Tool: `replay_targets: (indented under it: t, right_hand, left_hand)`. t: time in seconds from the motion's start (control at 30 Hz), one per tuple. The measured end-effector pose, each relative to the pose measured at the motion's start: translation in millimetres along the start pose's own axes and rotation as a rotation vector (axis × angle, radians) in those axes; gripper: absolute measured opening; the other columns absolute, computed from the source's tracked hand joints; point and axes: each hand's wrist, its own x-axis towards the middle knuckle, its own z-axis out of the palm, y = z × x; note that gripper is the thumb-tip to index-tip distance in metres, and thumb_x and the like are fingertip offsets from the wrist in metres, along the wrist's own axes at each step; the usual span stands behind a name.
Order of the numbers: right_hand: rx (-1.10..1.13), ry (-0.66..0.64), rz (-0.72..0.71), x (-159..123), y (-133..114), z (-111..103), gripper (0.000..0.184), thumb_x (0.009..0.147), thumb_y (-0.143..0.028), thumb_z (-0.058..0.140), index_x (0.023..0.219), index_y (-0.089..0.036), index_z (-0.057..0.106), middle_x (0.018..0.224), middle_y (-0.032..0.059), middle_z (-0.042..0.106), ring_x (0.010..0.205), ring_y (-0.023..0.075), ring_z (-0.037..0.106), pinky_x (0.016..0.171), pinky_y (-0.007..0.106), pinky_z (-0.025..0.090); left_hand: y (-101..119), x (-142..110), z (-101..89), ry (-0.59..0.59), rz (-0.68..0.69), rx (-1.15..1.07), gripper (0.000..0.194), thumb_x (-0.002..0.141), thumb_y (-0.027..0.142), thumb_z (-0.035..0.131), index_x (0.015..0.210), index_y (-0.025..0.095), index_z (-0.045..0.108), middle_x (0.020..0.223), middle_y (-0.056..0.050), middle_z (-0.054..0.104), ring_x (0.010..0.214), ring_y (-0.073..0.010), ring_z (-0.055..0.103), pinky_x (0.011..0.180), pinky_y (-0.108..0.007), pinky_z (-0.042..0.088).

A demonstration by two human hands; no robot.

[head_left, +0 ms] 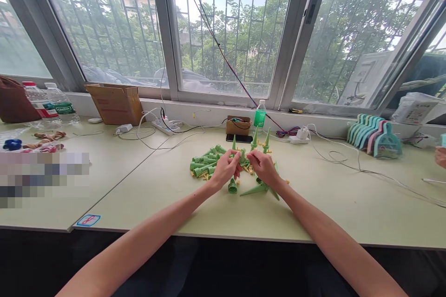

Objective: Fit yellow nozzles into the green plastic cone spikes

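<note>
My left hand (226, 168) is closed, thumb and fingers pinched together, over a pile of green plastic spikes (204, 167). What it pinches, if anything, is too small to tell. Facing it, my right hand (264, 165) has its fingers curled in a pinch; their content is hidden too. Between the fingertips, a green piece (243, 155) shows just behind. Small yellow pieces (250, 170) lie scattered under and around both hands. Several spikes stand point up behind them, one upright spike (267, 140) at the right. In front lie a sideways spike (254, 189) and a socket end (232, 187).
Behind the pile are a black phone (239, 138), a small open carton (238, 126) and a green-labelled bottle (259, 113). White cables (348, 160) cross the table's right side. Pastel dustpan-shaped items (371, 135) stand there. Another person's hand (441, 156) shows at the right edge.
</note>
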Motion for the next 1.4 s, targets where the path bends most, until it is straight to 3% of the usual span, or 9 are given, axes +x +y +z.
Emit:
replay_targets:
  t: [0.57, 0.87, 1.03, 1.2, 1.4]
  right_hand:
    - [0.002, -0.02, -0.018, 0.4, 2.5, -2.7, 0.032, 0.096, -0.039, 0.042, 0.075, -0.018, 0.054, 0.061, -0.0016, 0.05, 0.055, 0.0114, 0.041, 0.058, 0.023, 0.034]
    - [-0.057, -0.054, -0.027, -0.5, 8.5, -1.7, 0.042, 0.098, -0.045, 0.034, 0.066, -0.019, 0.043, 0.056, -0.0029, 0.043, 0.052, 0.0109, 0.035, 0.054, 0.024, 0.03]
    - [-0.074, -0.078, -0.024, -0.2, 4.1, -1.7, 0.044, 0.099, -0.046, 0.031, 0.063, -0.02, 0.036, 0.054, -0.0028, 0.041, 0.05, 0.0106, 0.032, 0.052, 0.025, 0.027]
    - [-0.066, -0.073, -0.018, -1.2, 1.2, -0.6, 0.044, 0.099, -0.046, 0.031, 0.063, -0.02, 0.033, 0.054, -0.0032, 0.04, 0.05, 0.0103, 0.03, 0.051, 0.025, 0.025]
    - [0.003, -0.052, 0.006, -0.7, -5.5, -0.3, 0.044, 0.098, -0.047, 0.034, 0.063, -0.021, 0.034, 0.054, -0.0033, 0.042, 0.049, 0.0102, 0.031, 0.051, 0.024, 0.026]
  left_hand:
    - [1.0, -0.5, -2.6, -0.062, -0.009, -0.043, 0.044, 0.082, 0.054, 0.058, 0.104, 0.018, 0.05, 0.065, 0.001, 0.061, 0.047, -0.011, 0.057, 0.041, -0.021, 0.047]
    - [-0.9, -4.3, -5.5, -0.028, 0.081, 0.123, 0.048, 0.077, 0.046, 0.066, 0.113, 0.02, 0.05, 0.085, -0.002, 0.058, 0.055, -0.0096, 0.059, 0.043, -0.018, 0.046]
    - [-3.4, -6.6, -3.8, -0.015, 0.179, 0.26, 0.04, 0.081, 0.042, 0.063, 0.112, 0.02, 0.052, 0.081, -0.001, 0.059, 0.056, -0.0093, 0.057, 0.048, -0.019, 0.048]
    - [-5.2, -7.4, -6.9, 0.028, 0.318, 0.421, 0.032, 0.084, 0.038, 0.059, 0.11, 0.02, 0.054, 0.103, -0.006, 0.06, 0.066, -0.0094, 0.058, 0.057, -0.021, 0.05]
    - [-9.1, -7.5, -12.3, 0.05, 0.462, 0.537, 0.026, 0.088, 0.036, 0.054, 0.109, 0.021, 0.053, 0.096, -0.005, 0.057, 0.067, -0.01, 0.056, 0.056, -0.02, 0.047]
